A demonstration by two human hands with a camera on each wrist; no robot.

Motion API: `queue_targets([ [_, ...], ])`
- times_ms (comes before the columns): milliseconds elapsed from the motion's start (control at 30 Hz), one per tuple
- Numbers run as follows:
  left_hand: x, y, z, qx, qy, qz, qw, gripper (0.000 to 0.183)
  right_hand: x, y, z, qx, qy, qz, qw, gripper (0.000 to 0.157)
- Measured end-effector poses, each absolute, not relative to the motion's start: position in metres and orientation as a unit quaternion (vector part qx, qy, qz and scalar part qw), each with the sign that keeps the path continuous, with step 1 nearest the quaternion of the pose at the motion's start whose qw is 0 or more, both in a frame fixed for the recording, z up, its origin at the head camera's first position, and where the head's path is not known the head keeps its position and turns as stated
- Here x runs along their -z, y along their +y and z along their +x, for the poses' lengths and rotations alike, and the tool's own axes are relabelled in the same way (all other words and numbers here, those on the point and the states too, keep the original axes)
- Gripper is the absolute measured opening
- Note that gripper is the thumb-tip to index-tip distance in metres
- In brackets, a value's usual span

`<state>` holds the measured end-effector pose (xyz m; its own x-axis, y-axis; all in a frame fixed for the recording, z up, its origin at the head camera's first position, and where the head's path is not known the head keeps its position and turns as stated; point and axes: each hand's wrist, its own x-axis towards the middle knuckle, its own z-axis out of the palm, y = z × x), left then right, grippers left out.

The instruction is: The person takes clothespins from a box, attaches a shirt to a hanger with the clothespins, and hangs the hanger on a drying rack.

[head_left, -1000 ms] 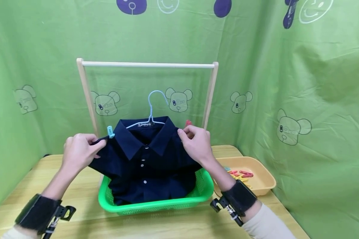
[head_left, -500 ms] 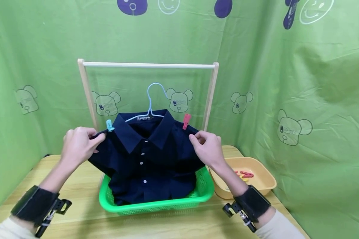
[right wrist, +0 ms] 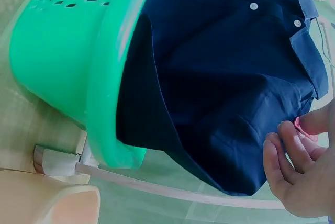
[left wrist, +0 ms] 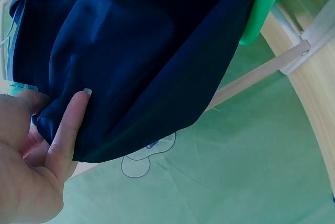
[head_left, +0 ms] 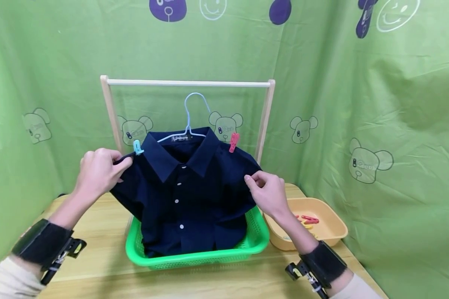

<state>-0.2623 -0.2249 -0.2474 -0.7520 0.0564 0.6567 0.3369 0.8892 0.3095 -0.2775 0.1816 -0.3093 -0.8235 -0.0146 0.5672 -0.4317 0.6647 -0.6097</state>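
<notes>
A dark navy collared shirt [head_left: 194,207] with white buttons hangs on a pale blue wire hanger [head_left: 187,112], its lower part inside a green basket [head_left: 198,259]. My left hand [head_left: 99,172] pinches the shoulder edge on the left, just outside a light blue clothespin [head_left: 137,147]. On the other side my right hand [head_left: 269,193] pinches the sleeve edge, lower than a red clothespin [head_left: 233,142] clipped on that shoulder. In the left wrist view, the thumb and fingers of the left hand [left wrist: 36,156] close on the cloth.
Behind the shirt stands a wooden rack with a white rail [head_left: 187,83]. An orange tray [head_left: 331,218] with several clothespins [head_left: 309,219] sits right of the basket on the wooden table [head_left: 93,249]. A green curtain [head_left: 75,50] surrounds the table.
The shirt and hanger have risen. My right hand has slid outward and down along the right shoulder, uncovering the red clothespin. My left hand has moved up slightly, still pinching the cloth.
</notes>
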Motion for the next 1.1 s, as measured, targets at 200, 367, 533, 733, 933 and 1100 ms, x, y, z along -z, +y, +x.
queue_targets([
  [200,0.236,-0.224,-0.266,0.191,-0.906,-0.123,0.356,0.048,0.314,0.186,-0.278,-0.382,-0.877,0.127,0.261,0.027],
  [367,0.217,-0.226,-0.266,0.188,-0.908,-0.116,0.356,0.048,0.318,0.188,-0.278,-0.373,-0.886,0.127,0.245,0.026],
  [533,0.203,-0.227,-0.268,0.194,-0.906,-0.097,0.362,0.048,0.32,0.191,-0.277,-0.366,-0.893,0.127,0.23,0.025],
  [733,0.189,-0.224,-0.274,0.184,-0.903,-0.097,0.375,0.047,0.323,0.19,-0.279,-0.355,-0.895,0.129,0.236,0.025],
  [933,0.176,-0.217,-0.282,0.176,-0.905,-0.097,0.375,0.044,0.327,0.188,-0.28,-0.356,-0.896,0.124,0.235,0.027],
  [1100,0.168,-0.214,-0.29,0.171,-0.904,-0.093,0.381,0.043,0.328,0.186,-0.28,-0.359,-0.897,0.121,0.229,0.027],
])
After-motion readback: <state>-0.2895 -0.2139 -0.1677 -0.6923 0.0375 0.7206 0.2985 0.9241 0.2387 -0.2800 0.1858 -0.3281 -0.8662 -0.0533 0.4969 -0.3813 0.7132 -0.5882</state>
